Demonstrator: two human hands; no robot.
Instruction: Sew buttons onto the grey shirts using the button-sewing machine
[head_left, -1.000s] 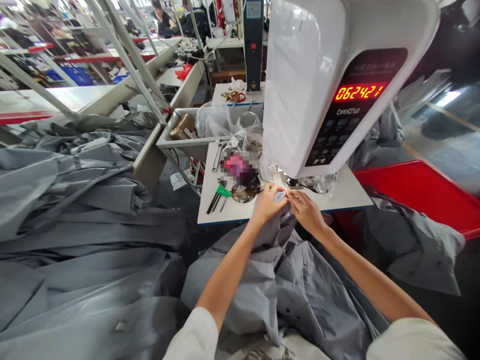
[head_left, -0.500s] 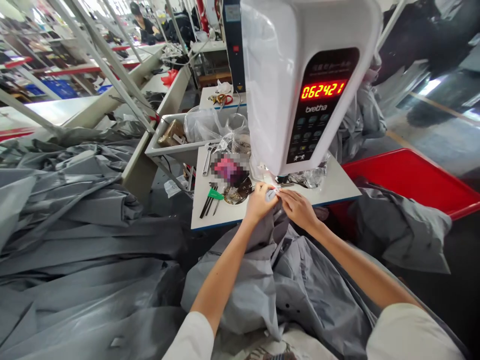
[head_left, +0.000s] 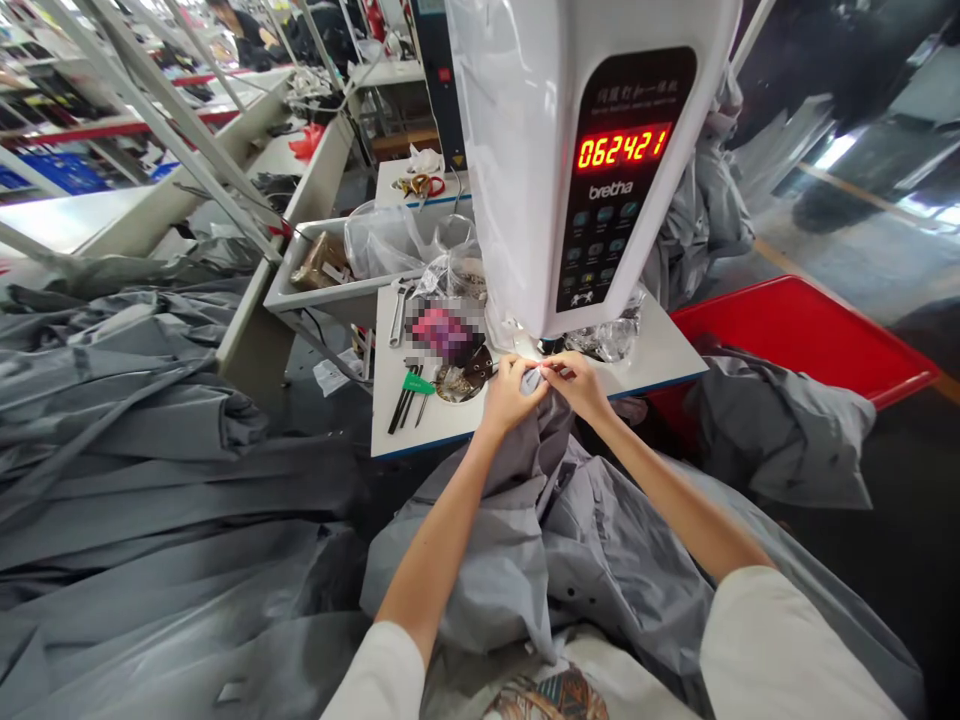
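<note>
My left hand [head_left: 508, 397] is closed on a gathered edge of a grey garment [head_left: 499, 545], just below the head of a white button-fastening machine [head_left: 514, 170]. My right hand [head_left: 579, 387] meets it there, thumb and fingertips pinched at the same edge. Whether a small part sits between the right fingertips is too small to tell. From the hands the grey cloth drops over the table's front edge and spreads across my lap. Red digits glow on the machine's panel [head_left: 626, 180].
On the white table [head_left: 382, 400] lie a green-handled hex key [head_left: 417, 384], dark rods and an adjustable wrench [head_left: 398, 318]. A grey trough [head_left: 281, 290] stands behind left, a red bin [head_left: 817, 325] at right. Grey fabric [head_left: 150, 560] is heaped at left. A person [head_left: 244, 35] sits far back.
The view has shifted slightly, so the machine appears further left. My right hand's fingers have bent more into a pinch, while my left hand keeps its hold on the cloth.
</note>
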